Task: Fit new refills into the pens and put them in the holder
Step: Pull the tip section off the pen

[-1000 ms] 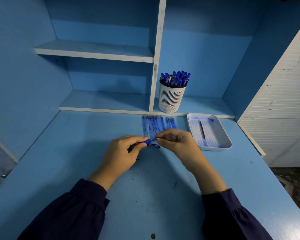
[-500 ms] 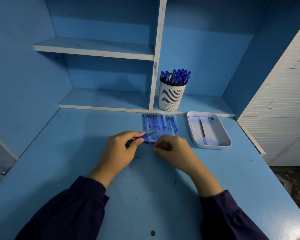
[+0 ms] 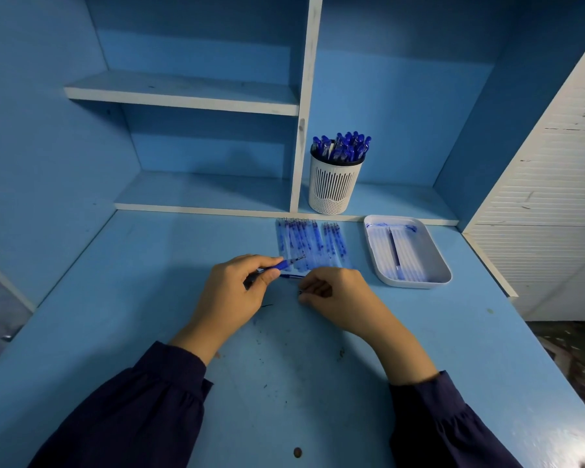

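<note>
My left hand [image 3: 232,292] grips a blue pen [image 3: 284,264] with its refill tip pointing up and to the right. My right hand [image 3: 335,293] rests curled on the desk just right of it, pinching a small dark part at its fingertips. A second blue pen piece [image 3: 293,276] lies on the desk between the hands. A row of several clear blue refills [image 3: 313,244] lies on the desk just beyond the hands. The white slotted holder [image 3: 333,184], full of blue pens, stands on the low shelf.
A white tray [image 3: 433,261] with pale refills and one blue pen sits to the right of the refills. Blue shelving with a white divider [image 3: 303,106] rises behind the desk. A white slatted panel [image 3: 554,184] stands at the right.
My right hand has drawn back from the pen tip and dropped to the desk, curled. My left hand stays in place with the pen, its tip now bare.
</note>
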### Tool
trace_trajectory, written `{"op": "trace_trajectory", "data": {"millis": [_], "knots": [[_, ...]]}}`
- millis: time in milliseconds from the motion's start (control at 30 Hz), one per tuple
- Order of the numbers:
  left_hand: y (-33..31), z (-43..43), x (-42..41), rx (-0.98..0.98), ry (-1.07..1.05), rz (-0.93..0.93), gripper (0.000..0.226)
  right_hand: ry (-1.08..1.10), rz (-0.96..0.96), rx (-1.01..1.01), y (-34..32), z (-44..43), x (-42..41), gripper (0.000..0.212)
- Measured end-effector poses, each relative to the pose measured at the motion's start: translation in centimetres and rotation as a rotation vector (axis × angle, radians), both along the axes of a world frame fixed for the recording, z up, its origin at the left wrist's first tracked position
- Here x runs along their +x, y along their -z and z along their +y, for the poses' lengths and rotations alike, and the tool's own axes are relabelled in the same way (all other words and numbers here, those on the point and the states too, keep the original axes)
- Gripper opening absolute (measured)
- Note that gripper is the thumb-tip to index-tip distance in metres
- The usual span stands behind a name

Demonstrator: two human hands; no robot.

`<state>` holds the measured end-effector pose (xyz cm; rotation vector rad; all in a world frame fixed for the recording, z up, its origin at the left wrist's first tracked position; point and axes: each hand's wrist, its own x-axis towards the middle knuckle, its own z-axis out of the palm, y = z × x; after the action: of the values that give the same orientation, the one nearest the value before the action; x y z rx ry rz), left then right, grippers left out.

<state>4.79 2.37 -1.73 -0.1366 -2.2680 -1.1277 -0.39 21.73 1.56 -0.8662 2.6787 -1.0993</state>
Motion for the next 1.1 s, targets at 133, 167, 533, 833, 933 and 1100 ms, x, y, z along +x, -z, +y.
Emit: {"op": "trace_trajectory", "data": {"millis": [133, 167, 533, 833, 933, 1100], "knots": [[-0.1, 0.0, 0.1, -0.006, 0.018, 0.004, 0.021, 0.086, -0.016, -0.087, -0.2, 0.9, -0.8, 0.012], [-0.1, 0.0, 0.1, -0.016, 0.027, 0.006, 0.021, 0.108, -0.028, -0.149, -0.3, 0.9, -0.8, 0.012], [-0.1, 0.3, 0.2, -0.052, 0.08, 0.027, 0.021, 0.089, -0.146, -0.42, -0.8, -0.4, -0.2, 0.004], [-0.1, 0.3, 0.2, -0.025, 0.011, 0.057, 0.02, 0.349, -0.173, -0.928, -1.8, 0.4, -0.6, 0.02], [0.0, 0.3, 0.1, -0.015, 0.004, 0.053, 0.02, 0.391, -0.137, -0.978, -1.6, -0.1, -0.2, 0.018], [-0.2, 0.4, 0.3, 0.019, 0.007, 0.057, 0.022, 0.419, -0.119, -0.98, -1.7, -1.0, 0.1, 0.016]]}}
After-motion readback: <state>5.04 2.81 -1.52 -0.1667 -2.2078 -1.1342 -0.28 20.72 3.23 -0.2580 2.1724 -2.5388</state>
